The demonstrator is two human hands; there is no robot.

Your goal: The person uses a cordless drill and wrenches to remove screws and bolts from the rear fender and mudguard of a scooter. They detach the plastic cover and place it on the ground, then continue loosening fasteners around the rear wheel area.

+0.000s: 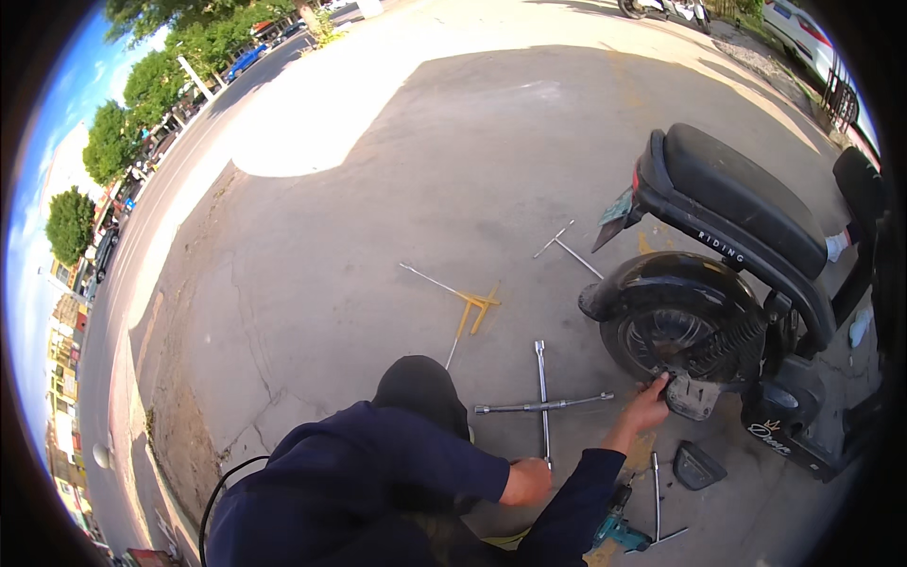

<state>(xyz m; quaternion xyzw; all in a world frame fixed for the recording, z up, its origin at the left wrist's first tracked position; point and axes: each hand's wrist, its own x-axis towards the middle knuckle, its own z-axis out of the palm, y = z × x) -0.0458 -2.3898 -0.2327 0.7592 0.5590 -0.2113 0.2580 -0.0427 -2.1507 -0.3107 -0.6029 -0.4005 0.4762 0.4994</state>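
Two hands were out in front of us, low over the concrete beside the black scooter (746, 246). Our right hand (647, 408) reached forward to the rear wheel (666, 340), fingers curled round the edge of a grey cover plate (693, 397) that sat right against the bottom of the tyre; how tightly it gripped, we could not tell. Our left hand (526, 482) hung back near our knee, closed into a loose fist, touching the near tip of the cross wrench (542, 404), though we could not see whether it held anything.

Just below the right hand lay a second dark cover piece (699, 465), with a teal drill (619, 531) and a thin L-shaped bar (658, 496) beside our right forearm. Farther off past the left hand lay a yellow-handled tool (472, 307) and another long bar (567, 248).

Trouble, as we judged it: the plate looked only half seated, so a slack grip could let it slip against the tyre or drop on the concrete. With the tools scattered so close, a shifting knee could kick the wrench or the drill away.
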